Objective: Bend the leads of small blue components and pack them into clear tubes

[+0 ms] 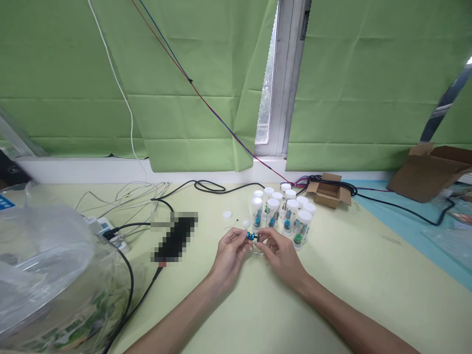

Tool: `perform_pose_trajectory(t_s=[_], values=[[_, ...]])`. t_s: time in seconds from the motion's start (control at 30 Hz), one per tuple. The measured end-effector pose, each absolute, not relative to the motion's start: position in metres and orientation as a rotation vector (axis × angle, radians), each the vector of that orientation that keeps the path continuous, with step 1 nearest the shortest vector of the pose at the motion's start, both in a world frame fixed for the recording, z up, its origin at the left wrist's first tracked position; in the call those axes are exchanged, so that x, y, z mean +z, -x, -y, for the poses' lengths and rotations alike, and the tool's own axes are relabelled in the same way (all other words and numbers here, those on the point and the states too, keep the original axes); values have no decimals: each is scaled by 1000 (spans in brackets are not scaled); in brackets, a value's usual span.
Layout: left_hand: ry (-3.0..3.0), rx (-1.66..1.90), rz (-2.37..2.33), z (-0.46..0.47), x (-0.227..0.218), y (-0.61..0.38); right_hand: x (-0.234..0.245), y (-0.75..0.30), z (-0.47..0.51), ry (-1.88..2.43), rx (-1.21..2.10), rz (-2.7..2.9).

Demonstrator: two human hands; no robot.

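Note:
Between my two hands is a small blue and black metal part [252,236], its exact kind too small to make out. My left hand [231,248] pinches its blue end with thumb and fingers. On the other side, the fingertips of my right hand [277,248] close on the black end. Just beyond my hands stand several clear tubes with white caps [273,202], with blue or green parts inside. A loose white cap [227,215] lies to the left of them, and another white cap [245,223] rests close to my left fingers.
A blurred-out dark object [177,238] lies left of my hands, with a black cable at its lower end. A power strip [108,231] and a large clear plastic container [55,265] are farther left. An opened small cardboard box [329,191] and coiled black cable stand behind the tubes.

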State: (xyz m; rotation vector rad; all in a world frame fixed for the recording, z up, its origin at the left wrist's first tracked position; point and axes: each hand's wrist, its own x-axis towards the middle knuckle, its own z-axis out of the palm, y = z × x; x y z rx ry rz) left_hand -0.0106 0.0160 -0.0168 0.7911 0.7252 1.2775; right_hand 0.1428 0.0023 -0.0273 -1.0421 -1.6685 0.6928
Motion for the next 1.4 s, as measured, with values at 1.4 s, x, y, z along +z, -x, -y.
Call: perform_pose_trajectory(t_s=[1.4], values=[[-826, 1256, -718, -14, -19, 9, -31, -142, -3, 1038, 715, 1681]])
